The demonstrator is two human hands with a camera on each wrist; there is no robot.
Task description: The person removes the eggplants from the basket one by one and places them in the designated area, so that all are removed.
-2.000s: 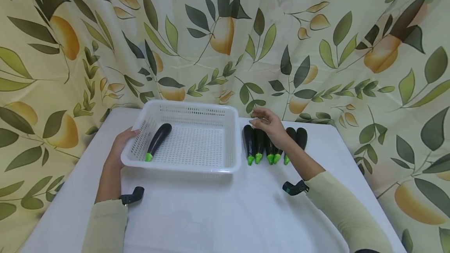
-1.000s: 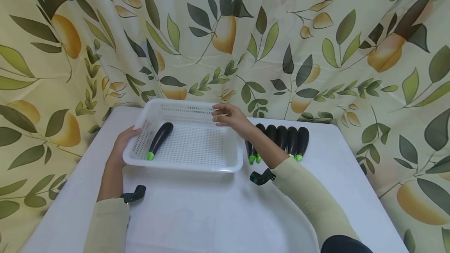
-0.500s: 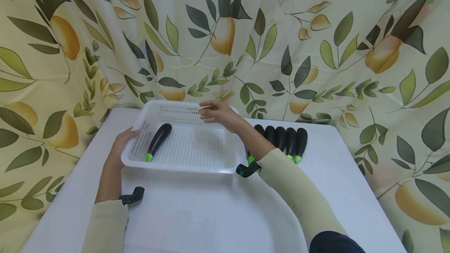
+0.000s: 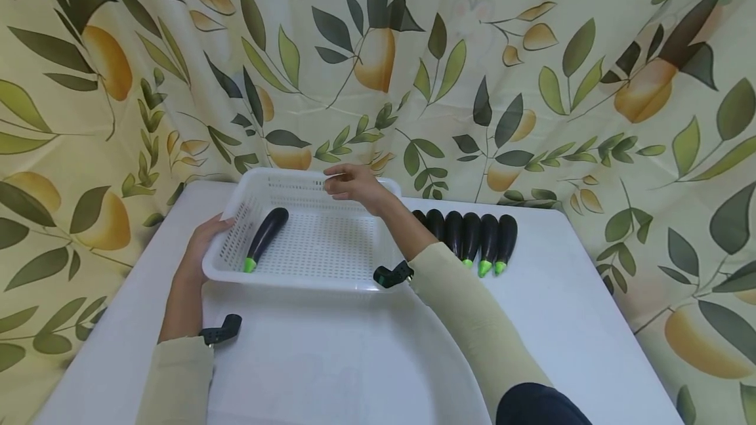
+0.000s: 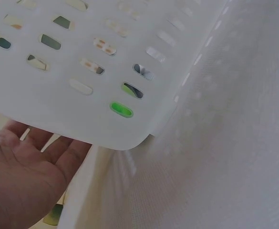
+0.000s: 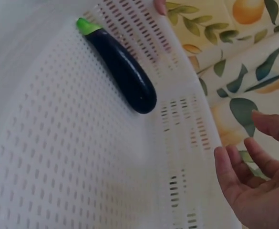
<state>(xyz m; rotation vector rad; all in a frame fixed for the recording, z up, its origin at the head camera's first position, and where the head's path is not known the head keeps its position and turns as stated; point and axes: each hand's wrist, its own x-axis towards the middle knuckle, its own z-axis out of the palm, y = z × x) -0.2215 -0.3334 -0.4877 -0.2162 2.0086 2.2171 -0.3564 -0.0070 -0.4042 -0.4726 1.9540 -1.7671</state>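
A white perforated plastic basket (image 4: 331, 281) stands on the table, with one dark eggplant (image 4: 267, 238) lying slanted at its left side, green stem end toward the front. My left hand (image 4: 199, 248) holds the basket's left rim; in the left wrist view its fingers go behind the rim. Over the basket's back right part hovers my right hand (image 4: 357, 189), fingers loosely bent and holding nothing. The right wrist view shows that hand (image 6: 258, 181) beside the rim, apart from the eggplant (image 6: 122, 69).
Right of the basket, several eggplants (image 4: 489, 241) lie side by side in a row, stems toward the front; my right forearm hides part of the leftmost ones. A white cloth covers the table (image 4: 295, 359). Behind hangs a fruit-and-leaf patterned curtain (image 4: 449, 84).
My right hand has moved left from above the eggplant row to over the basket, carrying nothing. The left hand, the basket and the eggplant inside stay where they were.
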